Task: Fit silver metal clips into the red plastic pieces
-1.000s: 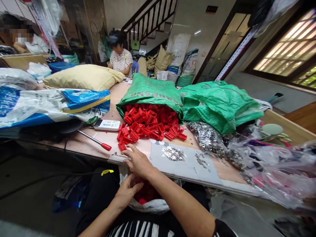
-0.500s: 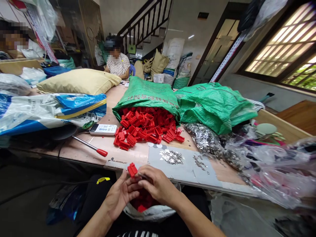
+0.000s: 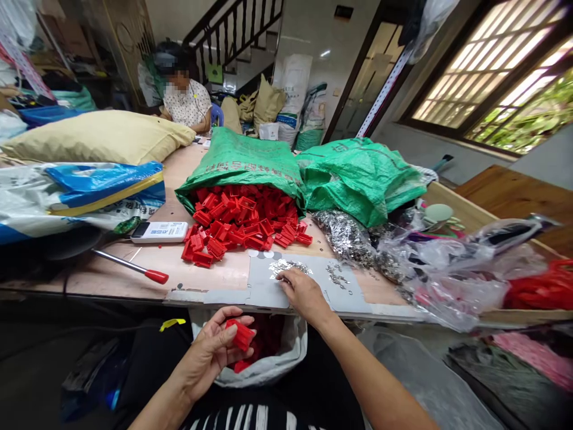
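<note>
The left hand (image 3: 212, 351) had its grip closed round a red plastic part (image 3: 242, 335), held over the white bag (image 3: 273, 375) just below the front edge of the desk (image 3: 129, 257). The right hand (image 3: 308, 298) had its fingertips at the pile of silver pieces (image 3: 278, 266) on the grey sheet (image 3: 264, 294) along that edge; whether its grip had taken one could not be told. Farther back, loose red parts (image 3: 246, 224) spread from a green sack's (image 3: 244, 152) mouth toward the front edge

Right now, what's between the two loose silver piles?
In the head view, just bare grey sheet separates the larger silver pile from the smaller pile.
</note>
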{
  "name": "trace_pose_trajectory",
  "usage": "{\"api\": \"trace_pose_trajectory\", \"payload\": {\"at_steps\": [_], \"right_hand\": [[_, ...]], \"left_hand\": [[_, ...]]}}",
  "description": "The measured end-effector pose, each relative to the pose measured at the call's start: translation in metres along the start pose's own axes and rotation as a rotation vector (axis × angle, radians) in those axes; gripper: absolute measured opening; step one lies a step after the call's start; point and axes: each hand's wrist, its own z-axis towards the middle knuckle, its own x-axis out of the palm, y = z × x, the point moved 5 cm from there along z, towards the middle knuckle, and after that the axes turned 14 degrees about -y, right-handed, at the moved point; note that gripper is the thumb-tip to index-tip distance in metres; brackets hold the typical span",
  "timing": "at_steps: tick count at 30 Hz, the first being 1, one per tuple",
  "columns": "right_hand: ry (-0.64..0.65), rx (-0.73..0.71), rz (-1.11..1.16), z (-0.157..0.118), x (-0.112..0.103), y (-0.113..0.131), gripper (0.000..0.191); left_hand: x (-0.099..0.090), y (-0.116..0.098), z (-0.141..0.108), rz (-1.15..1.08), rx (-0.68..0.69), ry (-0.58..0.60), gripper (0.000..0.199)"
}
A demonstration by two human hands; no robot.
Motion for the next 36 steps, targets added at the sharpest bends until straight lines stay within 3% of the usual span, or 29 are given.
{"api": "trace_pose_trajectory", "payload": {"at_steps": [3, 9, 14, 19, 28, 36], "right_hand": [[0.035, -0.038, -0.134, 0.012, 0.011, -0.004, 0.017], [0.102, -0.053, -0.238, 0.025, 0.017, 0.003, 0.010], [0.103, -0.028, -0.286, 0.026, 0.018, 0.002, 0.010], [0.104, -0.004, -0.292, 0.023, 0.023, 0.000, 0.013], [0.058, 0.028, -0.264, 0.015, 0.021, 0.001, 0.013], [0.015, 0.016, -0.225, 0.008, 0.019, 0.002, 0.017]], "left_hand": [[0.003, -0.001, -0.003, -0.020, 0.003, 0.015, 0.029], [0.003, 0.000, -0.007, 0.007, -0.024, -0.083, 0.030], [0.005, -0.006, -0.006, 0.030, 0.018, -0.195, 0.049], [0.014, -0.010, -0.007, 0.050, 0.030, -0.110, 0.059], [0.010, -0.005, -0.009, 0.072, -0.015, -0.139, 0.061], [0.009, 0.003, -0.003, 0.059, -0.052, -0.076, 0.056]]}}
